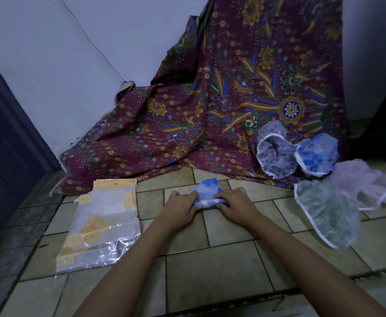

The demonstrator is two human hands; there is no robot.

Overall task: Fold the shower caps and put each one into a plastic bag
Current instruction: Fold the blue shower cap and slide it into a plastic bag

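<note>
Two arms reach out over the tile floor point(210, 271). L hand point(183, 203) & R hand point(235, 202) sit side by side, fingers curled, each pinching one end of the blue cap point(207, 191). That cap is bunched into a small wad on the floor between the hands, poking out at 12 o'clock from them. Looks part folded, not yet bagged.

At 9 o'clock from the hands, close by: a pile of plastic bags point(103, 220), clear w/ yellow bits, lying flat. Can't tell how many.

At 3 o'clock, a bit apart: green cap point(327, 213), open & puffy. Past it at 2 o'clock: pink cap point(368, 184). Then grey cap point(274, 154) & 2nd blue cap point(317, 154), touching each other, on the flowery cloth point(210, 99). The cloth hangs down at 12 o'clock & spreads on the floor. White wall point(96, 53) is behind at 11.

How the cap will handle, my guess: v. light, thin, soft, no shape of its own. It'll prob. puff open if let go, so press it flat. Plastic looks slippy, & the stretchy white rim wants to bunch. Best hold: pinch both ends of the fold, rim tucked in. The bag is floppy too, so 1 hand must hold its mouth open.
</note>
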